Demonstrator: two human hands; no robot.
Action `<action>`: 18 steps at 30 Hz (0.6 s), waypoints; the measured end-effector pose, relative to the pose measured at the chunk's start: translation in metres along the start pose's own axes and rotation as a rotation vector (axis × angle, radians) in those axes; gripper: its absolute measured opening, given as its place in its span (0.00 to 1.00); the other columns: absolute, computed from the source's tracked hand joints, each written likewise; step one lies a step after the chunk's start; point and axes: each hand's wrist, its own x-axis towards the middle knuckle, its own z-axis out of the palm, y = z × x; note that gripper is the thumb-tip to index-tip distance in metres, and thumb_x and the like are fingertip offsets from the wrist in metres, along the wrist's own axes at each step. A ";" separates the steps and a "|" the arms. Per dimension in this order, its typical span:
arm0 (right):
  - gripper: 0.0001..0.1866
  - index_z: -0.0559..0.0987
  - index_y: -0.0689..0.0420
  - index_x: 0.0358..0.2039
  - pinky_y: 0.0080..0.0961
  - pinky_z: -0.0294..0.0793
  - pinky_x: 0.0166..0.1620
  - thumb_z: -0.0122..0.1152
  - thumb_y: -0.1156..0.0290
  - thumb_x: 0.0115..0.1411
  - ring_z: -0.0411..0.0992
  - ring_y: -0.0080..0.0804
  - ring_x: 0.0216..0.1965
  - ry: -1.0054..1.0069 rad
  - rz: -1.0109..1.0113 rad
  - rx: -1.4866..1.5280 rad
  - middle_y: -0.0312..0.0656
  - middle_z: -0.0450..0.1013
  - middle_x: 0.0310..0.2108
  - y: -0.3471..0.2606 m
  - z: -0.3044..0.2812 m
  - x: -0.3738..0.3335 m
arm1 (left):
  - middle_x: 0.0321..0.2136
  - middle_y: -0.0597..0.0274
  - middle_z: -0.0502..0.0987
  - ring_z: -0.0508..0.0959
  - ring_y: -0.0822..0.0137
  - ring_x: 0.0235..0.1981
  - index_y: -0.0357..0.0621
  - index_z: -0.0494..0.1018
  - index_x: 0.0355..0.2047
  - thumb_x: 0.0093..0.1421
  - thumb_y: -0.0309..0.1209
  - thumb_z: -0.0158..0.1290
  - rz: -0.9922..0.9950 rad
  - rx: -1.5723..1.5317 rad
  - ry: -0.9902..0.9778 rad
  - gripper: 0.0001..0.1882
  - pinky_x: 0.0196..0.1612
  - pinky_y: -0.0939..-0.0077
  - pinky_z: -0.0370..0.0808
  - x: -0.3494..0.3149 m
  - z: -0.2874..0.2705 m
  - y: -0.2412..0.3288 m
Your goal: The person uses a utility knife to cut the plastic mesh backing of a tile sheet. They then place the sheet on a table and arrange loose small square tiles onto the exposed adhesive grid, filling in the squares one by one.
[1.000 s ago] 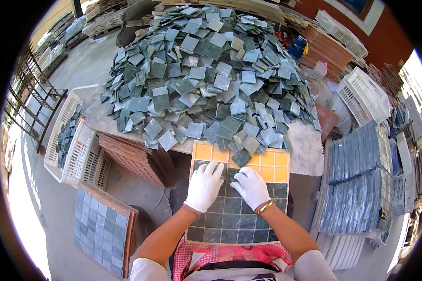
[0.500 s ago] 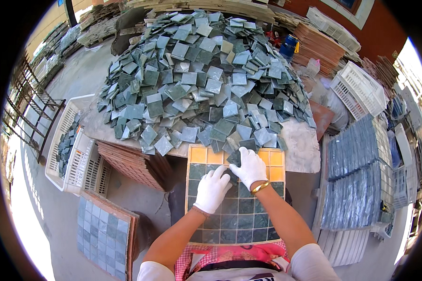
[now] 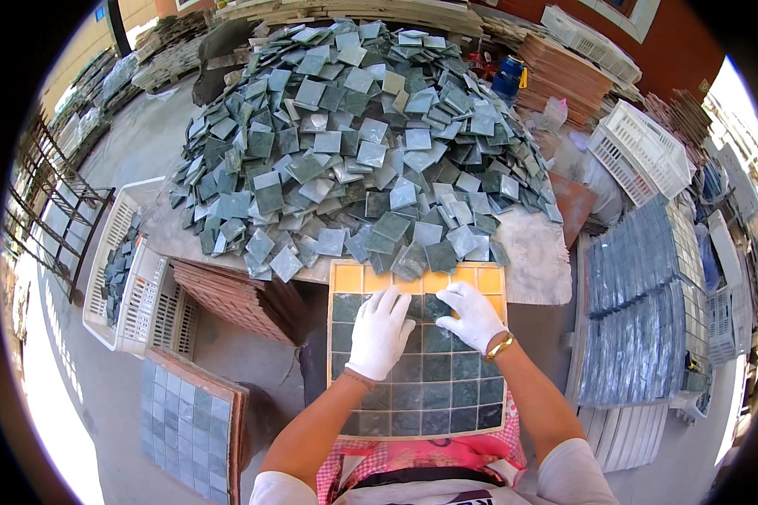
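Observation:
A square frame [image 3: 332,337] with a grid of dark green stone tiles [image 3: 435,367] lies before me. Orange-yellow backing [image 3: 470,276] shows along its top row and at the right end of the second row. My left hand [image 3: 381,333], in a white glove, lies over the upper left tiles with its fingers stretched forward. At the upper right my right hand [image 3: 475,320], also gloved, has its thumb and index finger apart at the edge of a dark green tile [image 3: 435,306] in the second row. What lies under both palms is hidden.
A big heap of loose green tiles [image 3: 328,141] covers the table [image 3: 534,263] beyond the frame. A white crate [image 3: 135,290] of tiles and a tiled panel [image 3: 185,421] stand at left. Wrapped tile stacks [image 3: 632,353] and white crates [image 3: 640,151] are at right.
My right hand has drawn back from the frame's top edge toward me and to the right. The tile it held now sits in the second row. My left hand shifted slightly.

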 end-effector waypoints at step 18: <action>0.28 0.73 0.59 0.41 0.39 0.75 0.42 0.67 0.49 0.48 0.74 0.48 0.40 0.168 0.410 -0.180 0.50 0.72 0.37 -0.019 -0.032 0.067 | 0.58 0.46 0.64 0.61 0.50 0.61 0.35 0.62 0.56 0.53 0.39 0.57 0.075 0.150 -0.093 0.33 0.62 0.50 0.54 -0.011 0.040 0.024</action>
